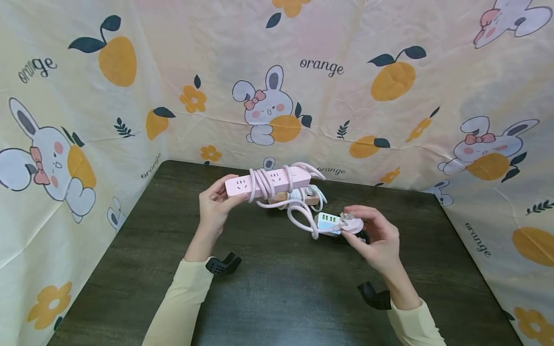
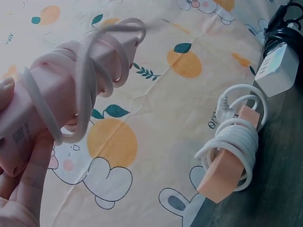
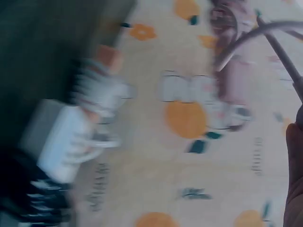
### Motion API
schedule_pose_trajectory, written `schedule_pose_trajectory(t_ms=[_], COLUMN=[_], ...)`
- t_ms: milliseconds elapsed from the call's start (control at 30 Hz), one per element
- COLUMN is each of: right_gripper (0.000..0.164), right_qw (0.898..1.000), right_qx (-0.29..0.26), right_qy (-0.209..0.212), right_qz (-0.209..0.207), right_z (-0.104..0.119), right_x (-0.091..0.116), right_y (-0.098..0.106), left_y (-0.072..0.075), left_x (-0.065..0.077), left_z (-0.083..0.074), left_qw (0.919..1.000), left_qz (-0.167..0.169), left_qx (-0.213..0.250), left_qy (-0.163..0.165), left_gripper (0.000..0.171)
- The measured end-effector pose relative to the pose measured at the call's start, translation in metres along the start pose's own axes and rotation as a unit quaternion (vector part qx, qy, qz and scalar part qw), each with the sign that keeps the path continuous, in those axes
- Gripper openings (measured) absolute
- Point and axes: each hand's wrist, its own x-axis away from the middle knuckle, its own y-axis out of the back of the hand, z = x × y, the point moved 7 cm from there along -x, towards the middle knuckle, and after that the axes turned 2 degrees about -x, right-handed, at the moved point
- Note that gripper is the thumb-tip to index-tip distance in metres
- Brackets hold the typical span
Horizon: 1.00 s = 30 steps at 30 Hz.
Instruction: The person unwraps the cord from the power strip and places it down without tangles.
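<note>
My left hand (image 1: 212,206) grips the left end of a pink power strip (image 1: 280,179), thumb in front and fingers behind. The strip is raised over the table, tilted up to the right. Its pale pink cord (image 2: 85,94) is wound several times around the body. From the windings a loose loop hangs down and runs right to the plug (image 1: 352,224). My right hand (image 1: 381,238) pinches that plug between thumb and fingers. In the right wrist view, blurred, only an edge of the right hand (image 3: 294,179) shows; the pink strip (image 3: 236,80) is farther off.
Behind the pink strip, an orange-brown power strip (image 2: 222,177) wrapped in white cord lies on the dark table (image 1: 268,298). Beside it sits a white-and-blue USB charging block (image 1: 327,221) with a bundled black cord (image 2: 284,35). A printed cloth (image 1: 207,120) hangs around the table's back and sides.
</note>
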Motion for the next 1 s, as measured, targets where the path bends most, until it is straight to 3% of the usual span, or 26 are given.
schedule_pose_trajectory(t_ms=[100, 200, 367, 467, 767, 900, 1000], right_gripper=[0.034, 0.039, 0.035, 0.033, 0.032, 0.032, 0.032], right_qw=[0.997, 0.987, 0.971, 0.965, 0.955, 0.966, 0.968], right_qx=[0.053, 0.118, 0.201, 0.219, 0.225, 0.145, 0.074], right_qy=[-0.057, -0.105, -0.134, -0.143, -0.144, -0.103, -0.065], right_qz=[0.016, 0.019, -0.001, -0.023, -0.130, -0.190, -0.230], right_z=[-0.015, -0.033, -0.057, -0.066, -0.065, -0.058, -0.050], right_x=[0.010, 0.015, 0.008, -0.003, -0.051, -0.068, -0.076], right_y=[-0.006, -0.009, -0.005, 0.000, 0.026, 0.043, 0.055], left_y=[0.000, -0.002, -0.006, -0.007, -0.011, -0.012, -0.012], left_x=[-0.001, -0.001, 0.001, 0.001, 0.006, 0.008, 0.009], left_z=[-0.002, -0.003, -0.004, -0.003, -0.004, -0.004, -0.005], left_qw=[1.0000, 1.0000, 0.9997, 0.9994, 0.9971, 0.9955, 0.9947], left_qz=[0.000, 0.005, 0.022, 0.032, 0.073, 0.091, 0.098], left_qx=[0.000, 0.003, 0.010, 0.014, 0.022, 0.027, 0.030], left_qy=[-0.003, -0.001, -0.003, -0.001, 0.004, -0.001, -0.006], left_gripper=[0.042, 0.043, 0.042, 0.042, 0.044, 0.046, 0.046])
